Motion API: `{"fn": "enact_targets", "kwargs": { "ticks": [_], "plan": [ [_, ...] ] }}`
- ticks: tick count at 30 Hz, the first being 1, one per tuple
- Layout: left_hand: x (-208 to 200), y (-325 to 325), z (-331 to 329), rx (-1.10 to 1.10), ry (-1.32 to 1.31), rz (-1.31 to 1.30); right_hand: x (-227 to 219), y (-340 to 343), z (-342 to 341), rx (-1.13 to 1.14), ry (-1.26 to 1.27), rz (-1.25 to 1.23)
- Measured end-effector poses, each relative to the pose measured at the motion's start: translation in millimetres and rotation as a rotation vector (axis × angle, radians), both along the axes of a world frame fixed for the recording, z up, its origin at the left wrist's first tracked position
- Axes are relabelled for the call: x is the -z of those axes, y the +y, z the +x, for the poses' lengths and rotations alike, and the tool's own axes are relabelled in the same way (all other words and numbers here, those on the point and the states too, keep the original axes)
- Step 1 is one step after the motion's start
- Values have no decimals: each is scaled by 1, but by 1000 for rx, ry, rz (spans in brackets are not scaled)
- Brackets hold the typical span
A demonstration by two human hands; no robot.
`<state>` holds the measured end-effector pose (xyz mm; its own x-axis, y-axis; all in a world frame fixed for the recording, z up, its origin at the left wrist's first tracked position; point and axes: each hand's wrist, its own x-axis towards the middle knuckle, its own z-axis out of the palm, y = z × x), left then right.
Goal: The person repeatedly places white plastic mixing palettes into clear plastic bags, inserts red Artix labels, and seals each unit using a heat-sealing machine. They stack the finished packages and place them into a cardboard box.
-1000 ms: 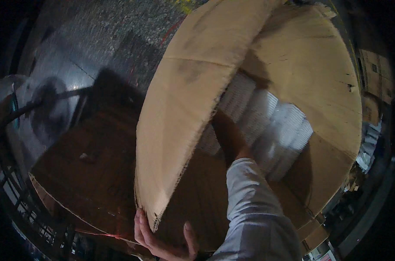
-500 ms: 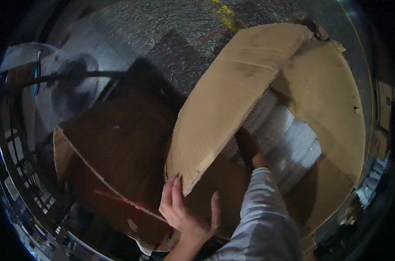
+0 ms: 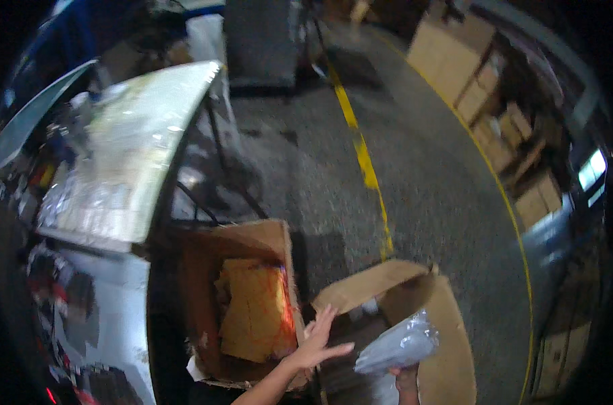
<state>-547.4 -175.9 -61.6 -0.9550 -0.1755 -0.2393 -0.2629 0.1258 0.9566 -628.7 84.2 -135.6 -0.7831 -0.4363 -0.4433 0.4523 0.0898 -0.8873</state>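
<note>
My right hand grips a clear plastic-wrapped packet with pale grey contents, holding it above the open cardboard carton on the right. What is inside the wrapping is too blurred to name. My left hand has its fingers spread beside that carton's left flap; whether the fingertips touch the flap I cannot tell. Further left, a second open carton contains a folded brown cardboard piece. Most of the right carton's inside is in shadow or behind the packet.
On the left, a worktable with a pale, shiny top adjoins a lower white surface bearing dark and red items. A yellow line runs along the grey floor. Stacked cartons line the right side.
My right hand has come up out of the right carton with the plastic-wrapped packet. My left hand has loosened from the flap's edge. The view has lifted, showing the table and aisle.
</note>
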Motion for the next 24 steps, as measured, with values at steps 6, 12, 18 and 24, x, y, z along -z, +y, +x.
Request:
{"fn": "enact_targets", "kwargs": {
  "ticks": [6,12,18,24],
  "plan": [
    [-109,14,154,-121,359,-247,-105,-130,54,-707,365,-235],
    [-137,100,362,-955,313,-224,-180,-205,226,-1542,628,-682],
    [-59,238,468,-1640,615,141,-180,-185,418,-2049,1027,-686],
    [7,294,508,-1746,858,367,-179,-134,502,-1849,1433,-520]
  ]
}}
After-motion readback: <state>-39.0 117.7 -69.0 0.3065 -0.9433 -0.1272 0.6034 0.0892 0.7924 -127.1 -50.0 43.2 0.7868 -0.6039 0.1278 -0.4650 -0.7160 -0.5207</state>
